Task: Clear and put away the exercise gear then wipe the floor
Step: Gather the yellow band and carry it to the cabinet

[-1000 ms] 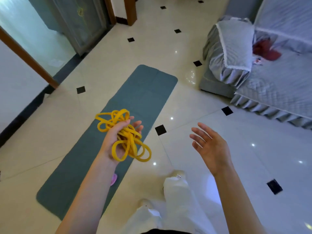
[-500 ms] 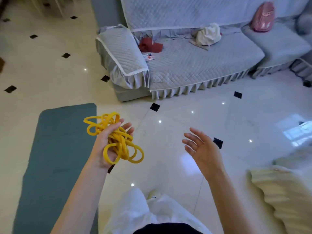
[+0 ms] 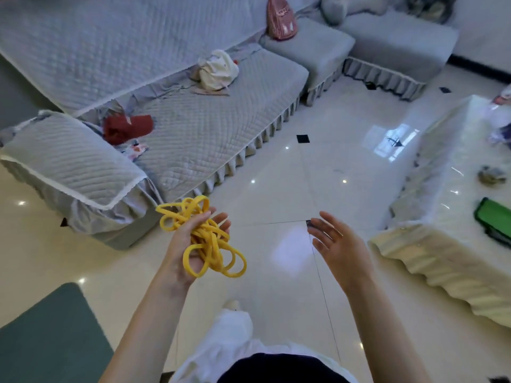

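My left hand [image 3: 182, 250] is raised at centre left, palm up, with its fingers curled around a tangled bundle of yellow resistance bands [image 3: 206, 239]. Loops of the bands hang out above and below the palm. My right hand [image 3: 336, 244] is held out to the right of it, fingers spread, holding nothing. A corner of the grey-green exercise mat [image 3: 52, 338] lies on the floor at the bottom left, behind my left arm.
A grey quilted sofa [image 3: 199, 134] fills the upper left, with a red cloth [image 3: 127, 128], a white bag [image 3: 218, 70] and a pink bag [image 3: 280, 19] on it. A low table with a white cover [image 3: 431, 244] and a green item [image 3: 495, 217] stands at the right. Glossy tiled floor [image 3: 304, 172] lies between them.
The view has swung to the right: the mat has slid off to the bottom left, and the sofa and the covered table have come into view. Both hands keep their poses, the left still gripping the bands.
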The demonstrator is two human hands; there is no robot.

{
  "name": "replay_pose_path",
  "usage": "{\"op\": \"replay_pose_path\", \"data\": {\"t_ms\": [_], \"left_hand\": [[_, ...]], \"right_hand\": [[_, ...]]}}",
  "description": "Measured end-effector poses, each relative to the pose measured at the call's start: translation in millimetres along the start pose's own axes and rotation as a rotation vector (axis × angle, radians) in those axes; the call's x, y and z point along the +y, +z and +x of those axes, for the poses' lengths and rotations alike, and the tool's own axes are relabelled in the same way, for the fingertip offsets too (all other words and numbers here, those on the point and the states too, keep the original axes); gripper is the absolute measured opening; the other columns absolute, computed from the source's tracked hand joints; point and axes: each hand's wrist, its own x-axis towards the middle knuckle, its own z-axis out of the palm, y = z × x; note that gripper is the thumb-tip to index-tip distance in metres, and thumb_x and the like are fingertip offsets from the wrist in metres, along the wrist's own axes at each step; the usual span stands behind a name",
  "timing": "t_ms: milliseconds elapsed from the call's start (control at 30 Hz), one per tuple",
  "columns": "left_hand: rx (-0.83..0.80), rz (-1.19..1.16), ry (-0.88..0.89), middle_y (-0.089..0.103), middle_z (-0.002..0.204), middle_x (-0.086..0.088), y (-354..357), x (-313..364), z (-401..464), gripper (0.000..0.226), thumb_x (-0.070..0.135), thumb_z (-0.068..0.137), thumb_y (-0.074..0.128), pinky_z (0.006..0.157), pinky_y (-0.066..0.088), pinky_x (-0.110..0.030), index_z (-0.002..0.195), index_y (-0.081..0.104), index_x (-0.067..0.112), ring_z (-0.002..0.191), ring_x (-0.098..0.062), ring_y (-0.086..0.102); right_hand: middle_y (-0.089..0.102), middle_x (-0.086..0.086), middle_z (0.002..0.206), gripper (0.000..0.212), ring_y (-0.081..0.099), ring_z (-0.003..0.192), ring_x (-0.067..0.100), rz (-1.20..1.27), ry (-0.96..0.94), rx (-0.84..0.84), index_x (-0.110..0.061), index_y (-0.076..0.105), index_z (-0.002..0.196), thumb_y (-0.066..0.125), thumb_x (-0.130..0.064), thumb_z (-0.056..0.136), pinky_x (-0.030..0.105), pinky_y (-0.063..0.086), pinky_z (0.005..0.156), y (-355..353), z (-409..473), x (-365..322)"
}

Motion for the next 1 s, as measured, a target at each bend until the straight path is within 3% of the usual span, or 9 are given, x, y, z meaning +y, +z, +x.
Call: {"op": "replay_pose_path", "data": {"t_ms": [233,500,1000], "left_hand": [[-0.151,0.182,-0.154,0.071,0.075,-0.010,69.3,38.4,93.0,0.014,0.015,0.090,0.049,0.061,0.056,-0.028,0.095,0.060,0.009,0.065,-0.019,0.070],[-0.244,0.297,-0.276,0.070,0.077,-0.010,158.5,25.5,176.0,0.013,0.014,0.087,0.051,0.062,0.056,-0.027,0.095,0.060,0.008,0.066,-0.019,0.069],[-0.274,0.295,-0.274,0.069,0.086,-0.011,388.3,-31.5,337.5,0.022,0.016,0.082,0.055,0.064,0.057,-0.028,0.103,0.060,0.008,0.072,-0.020,0.070]], "right_hand": [[0.068,0.000,0.086,0.022,0.067,0.075,0.012,0.176,-0.085,0.185,-0.014,0.063,0.101,0.042,-0.021,0.095,0.026,0.047,0.073,6.6,50.8,-31.0],[0.071,-0.001,0.083,0.021,0.067,0.074,0.013,0.253,-0.146,0.312,-0.014,0.063,0.101,0.044,-0.019,0.095,0.027,0.045,0.073,-26.5,111.9,-75.6],[0.070,0.001,0.082,0.020,0.067,0.071,0.012,0.280,-0.141,0.322,-0.012,0.063,0.102,0.046,-0.019,0.095,0.020,0.052,0.060,-131.1,299.8,-263.4]]}}
